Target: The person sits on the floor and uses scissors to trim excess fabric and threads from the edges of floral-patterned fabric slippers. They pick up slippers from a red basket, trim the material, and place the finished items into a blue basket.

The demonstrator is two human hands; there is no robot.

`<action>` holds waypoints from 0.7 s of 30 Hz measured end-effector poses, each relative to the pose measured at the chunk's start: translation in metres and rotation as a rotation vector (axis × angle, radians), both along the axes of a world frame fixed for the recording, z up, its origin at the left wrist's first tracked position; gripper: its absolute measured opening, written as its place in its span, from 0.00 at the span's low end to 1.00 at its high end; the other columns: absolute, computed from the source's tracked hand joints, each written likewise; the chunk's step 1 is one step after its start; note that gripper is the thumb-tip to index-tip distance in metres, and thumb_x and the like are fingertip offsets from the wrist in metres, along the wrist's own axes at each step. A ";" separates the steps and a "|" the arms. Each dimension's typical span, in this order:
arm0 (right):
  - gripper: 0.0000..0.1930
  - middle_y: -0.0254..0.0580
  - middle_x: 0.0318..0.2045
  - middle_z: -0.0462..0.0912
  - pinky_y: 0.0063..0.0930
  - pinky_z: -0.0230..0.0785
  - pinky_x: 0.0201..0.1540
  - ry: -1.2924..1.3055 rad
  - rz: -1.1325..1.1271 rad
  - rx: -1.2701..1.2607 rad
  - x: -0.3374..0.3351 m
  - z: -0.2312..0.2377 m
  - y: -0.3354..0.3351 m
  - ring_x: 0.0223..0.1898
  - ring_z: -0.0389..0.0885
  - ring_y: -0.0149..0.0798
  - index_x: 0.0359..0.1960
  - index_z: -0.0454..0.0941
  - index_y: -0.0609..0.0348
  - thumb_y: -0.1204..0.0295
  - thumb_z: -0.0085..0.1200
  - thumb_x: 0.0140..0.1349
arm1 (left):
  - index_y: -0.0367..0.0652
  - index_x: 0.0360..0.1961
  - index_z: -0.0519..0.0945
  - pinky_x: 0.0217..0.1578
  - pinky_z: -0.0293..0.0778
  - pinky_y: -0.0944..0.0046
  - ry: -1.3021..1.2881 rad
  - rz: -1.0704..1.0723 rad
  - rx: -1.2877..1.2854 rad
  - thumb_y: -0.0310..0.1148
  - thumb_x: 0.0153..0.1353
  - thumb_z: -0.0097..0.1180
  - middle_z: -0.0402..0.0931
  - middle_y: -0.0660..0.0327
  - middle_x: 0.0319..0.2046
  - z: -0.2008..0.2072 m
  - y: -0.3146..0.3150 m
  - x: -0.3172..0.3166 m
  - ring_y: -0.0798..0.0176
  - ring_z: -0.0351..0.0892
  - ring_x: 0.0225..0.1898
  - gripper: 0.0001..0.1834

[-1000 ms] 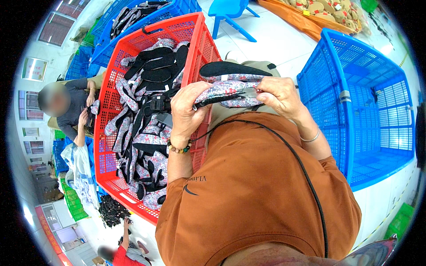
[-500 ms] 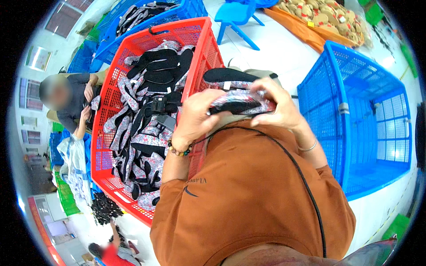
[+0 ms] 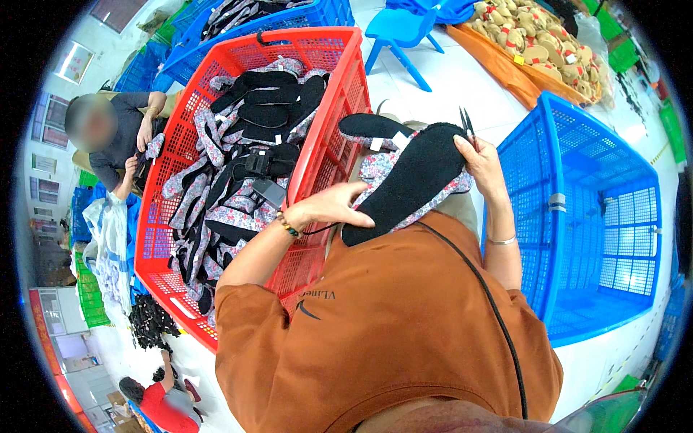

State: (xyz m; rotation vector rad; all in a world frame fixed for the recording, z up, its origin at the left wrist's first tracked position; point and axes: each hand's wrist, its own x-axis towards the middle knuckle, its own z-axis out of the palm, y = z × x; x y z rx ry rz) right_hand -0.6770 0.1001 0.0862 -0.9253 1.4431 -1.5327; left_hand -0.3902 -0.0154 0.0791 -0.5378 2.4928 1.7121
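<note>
A floral slipper with a black sole (image 3: 417, 180) lies across my lap, sole up and slanted. My left hand (image 3: 333, 206) grips one end of it, thumb on the sole. At the other end my right hand (image 3: 482, 169) pinches the edge, and a dark pair of thread snips (image 3: 468, 124) sticks up from the same hand. Behind it rests another slipper (image 3: 369, 127) with a black sole and a white tag. To the left, a red crate (image 3: 345, 86) holds many similar floral slippers (image 3: 271, 101); a small black device (image 3: 258, 163) and a grey one (image 3: 270, 191) lie on them.
A blue crate (image 3: 552, 216) stands at my right. Ahead are a blue stool (image 3: 399, 29) and an orange-lined heap of tan slippers (image 3: 541, 43). Another blue crate (image 3: 289, 18) of slippers is at the far left. Beyond the red crate sits a person (image 3: 119, 137). A black cable (image 3: 498, 310) crosses my shirt.
The slipper, held edge-on between both hands before, is now turned with its sole facing up. My left hand has moved down-left, the right slightly right, and the snips have come into sight.
</note>
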 end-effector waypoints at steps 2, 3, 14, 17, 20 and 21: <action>0.14 0.26 0.28 0.76 0.14 0.64 0.33 0.092 -0.022 0.081 -0.003 0.002 0.002 0.29 0.70 0.20 0.33 0.78 0.67 0.66 0.52 0.62 | 0.30 0.47 0.71 0.46 0.69 0.64 -0.046 -0.026 -0.122 0.41 0.42 0.66 0.75 0.49 0.41 0.002 0.007 -0.010 0.58 0.74 0.43 0.34; 0.17 0.30 0.23 0.77 0.18 0.65 0.31 0.267 -0.029 0.242 -0.015 -0.005 0.001 0.27 0.70 0.21 0.30 0.79 0.67 0.61 0.51 0.62 | 0.29 0.47 0.71 0.45 0.69 0.65 -0.032 0.015 0.085 0.36 0.42 0.66 0.76 0.51 0.41 -0.007 0.005 -0.012 0.60 0.75 0.43 0.32; 0.19 0.35 0.17 0.76 0.21 0.61 0.25 0.514 -0.373 0.121 -0.040 -0.020 0.000 0.22 0.71 0.25 0.27 0.80 0.65 0.58 0.49 0.61 | 0.37 0.32 0.73 0.37 0.72 0.62 1.116 0.645 1.075 0.30 0.58 0.50 0.76 0.56 0.28 0.119 -0.280 0.005 0.59 0.75 0.32 0.07; 0.17 0.34 0.17 0.76 0.20 0.62 0.25 0.511 -0.335 0.138 -0.035 -0.024 0.000 0.21 0.71 0.24 0.27 0.79 0.65 0.59 0.53 0.58 | 0.37 0.27 0.73 0.31 0.73 0.66 1.281 1.156 0.848 0.29 0.58 0.50 0.75 0.57 0.22 0.111 -0.267 -0.025 0.61 0.75 0.25 0.06; 0.13 0.33 0.17 0.75 0.19 0.62 0.24 0.521 -0.298 0.178 -0.037 -0.028 0.004 0.21 0.70 0.24 0.27 0.79 0.64 0.64 0.56 0.55 | 0.40 0.23 0.74 0.27 0.71 0.71 0.861 1.030 0.633 0.25 0.53 0.54 0.74 0.62 0.19 0.040 -0.212 -0.056 0.67 0.73 0.21 0.04; 0.09 0.33 0.18 0.75 0.19 0.62 0.24 0.536 -0.304 0.136 -0.035 -0.030 0.003 0.21 0.69 0.23 0.28 0.79 0.64 0.69 0.58 0.51 | 0.40 0.23 0.75 0.27 0.70 0.72 0.761 1.005 0.479 0.23 0.51 0.55 0.74 0.64 0.20 0.012 -0.191 -0.056 0.69 0.73 0.21 0.03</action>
